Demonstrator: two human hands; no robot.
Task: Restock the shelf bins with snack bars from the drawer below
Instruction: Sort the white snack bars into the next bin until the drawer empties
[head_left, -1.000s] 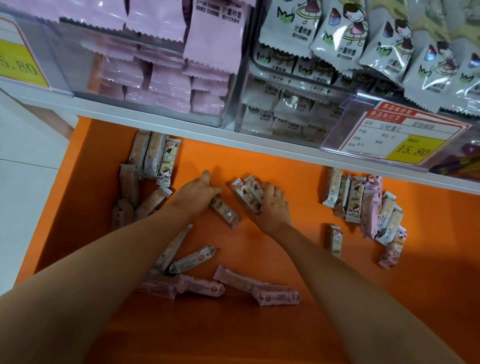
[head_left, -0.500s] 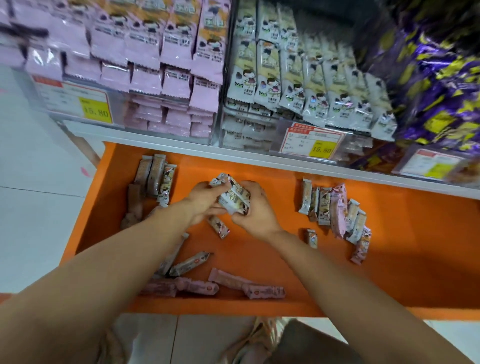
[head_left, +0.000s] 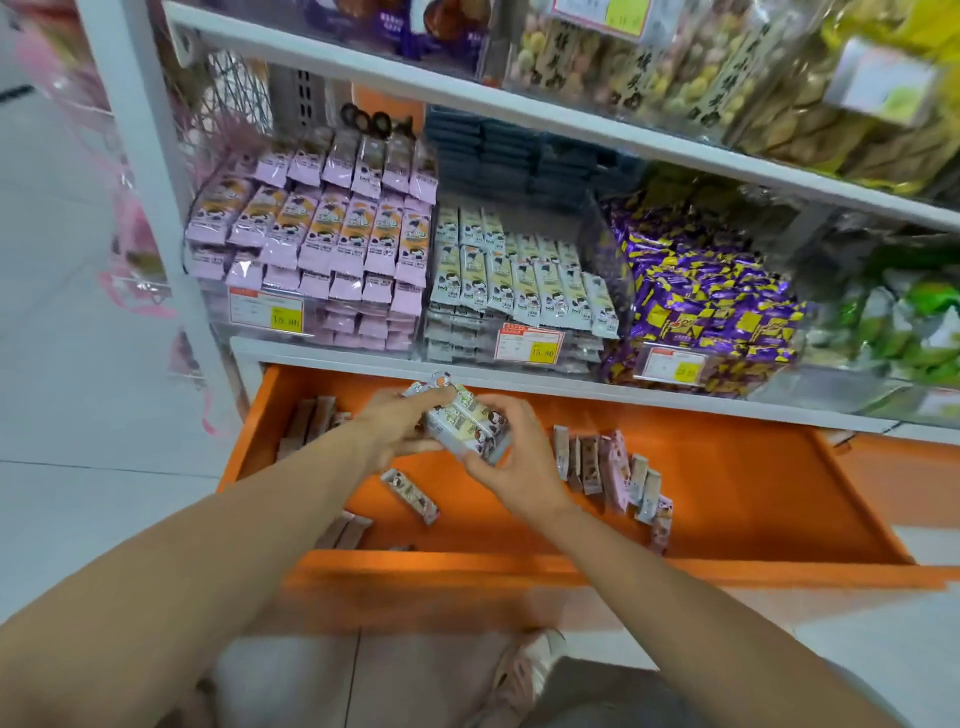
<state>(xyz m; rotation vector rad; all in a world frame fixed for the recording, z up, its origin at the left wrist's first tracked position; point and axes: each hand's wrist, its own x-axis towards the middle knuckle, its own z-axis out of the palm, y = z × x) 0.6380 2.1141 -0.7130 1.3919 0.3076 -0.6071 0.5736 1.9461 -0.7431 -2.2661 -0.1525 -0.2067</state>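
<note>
Raised higher, snack bars (head_left: 464, 427); left hand (head_left: 393, 427), right hand (head_left: 515, 464) grip them.

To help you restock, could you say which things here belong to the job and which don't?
Job: bar bundle held by left hand and right hand; orange drawer; white bar bin.
Lying about: purple sweets; green packets; shoe.
</note>
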